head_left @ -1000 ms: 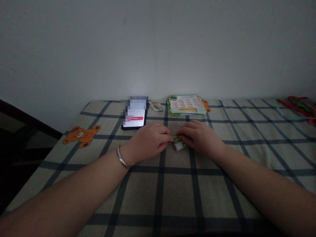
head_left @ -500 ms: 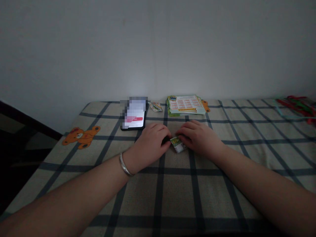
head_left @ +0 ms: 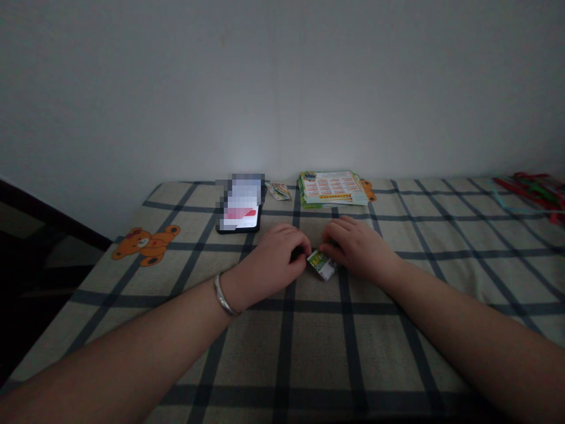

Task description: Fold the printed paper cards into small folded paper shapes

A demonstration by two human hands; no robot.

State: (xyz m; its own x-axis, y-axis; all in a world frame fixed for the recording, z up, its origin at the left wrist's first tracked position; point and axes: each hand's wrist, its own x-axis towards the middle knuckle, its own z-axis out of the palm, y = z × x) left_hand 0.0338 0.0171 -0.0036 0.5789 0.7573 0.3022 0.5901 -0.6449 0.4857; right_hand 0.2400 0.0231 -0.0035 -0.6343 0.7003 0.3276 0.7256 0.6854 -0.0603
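A small folded piece of printed paper (head_left: 325, 268), green and white, lies low over the checked cloth between my two hands. My left hand (head_left: 282, 253), with a silver bangle at the wrist, pinches its left corner between thumb and fingers. On the other side, my right hand (head_left: 355, 247) grips its upper right part, the thumb lying along the paper. Fingertips hide the paper's far edge, and its folds are hard to make out.
A phone (head_left: 242, 206) with its screen lit lies beyond my left hand. Next to it is a small folded paper (head_left: 278, 191). A stack of printed sheets (head_left: 333, 189) lies near the wall (head_left: 282, 88). Red and green strips (head_left: 536, 191) lie at the far right of the checked cloth (head_left: 247, 365).
The paper has shifted slightly toward me and to the right, and more of its green face shows. My left hand has moved a little right with it.
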